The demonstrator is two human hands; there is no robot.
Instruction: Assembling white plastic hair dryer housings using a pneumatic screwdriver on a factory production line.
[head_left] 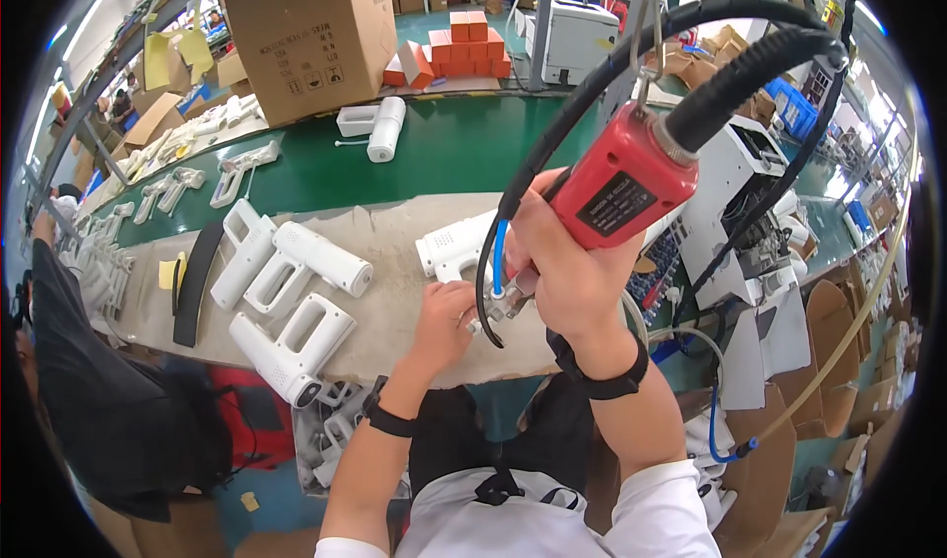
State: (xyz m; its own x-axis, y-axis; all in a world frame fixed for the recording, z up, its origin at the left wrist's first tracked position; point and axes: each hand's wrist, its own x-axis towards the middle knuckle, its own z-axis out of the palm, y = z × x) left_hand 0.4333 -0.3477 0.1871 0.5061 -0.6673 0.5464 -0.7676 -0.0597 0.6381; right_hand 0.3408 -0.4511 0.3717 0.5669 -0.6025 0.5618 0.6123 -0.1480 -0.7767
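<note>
My right hand [582,282] is wrapped round a red electric screwdriver [623,178], which hangs from a hook and has a thick black cable at its top. Below the tool, a white handheld device [456,242] with a grille of small holes lies on the mat, partly hidden by my hands. My left hand [444,323] is beside the device, thumb and fingers pinched together near small metal fittings [505,306] under the screwdriver. What the fingertips hold is too small to make out. The screwdriver's tip is hidden.
Several white devices [296,341] lie left on the beige mat [395,227], beside a black strip [197,287]. Another device [387,129] stands on the green conveyor [449,129]. A large carton [311,50] and orange boxes [464,45] are behind. A person in black [109,390] is at left.
</note>
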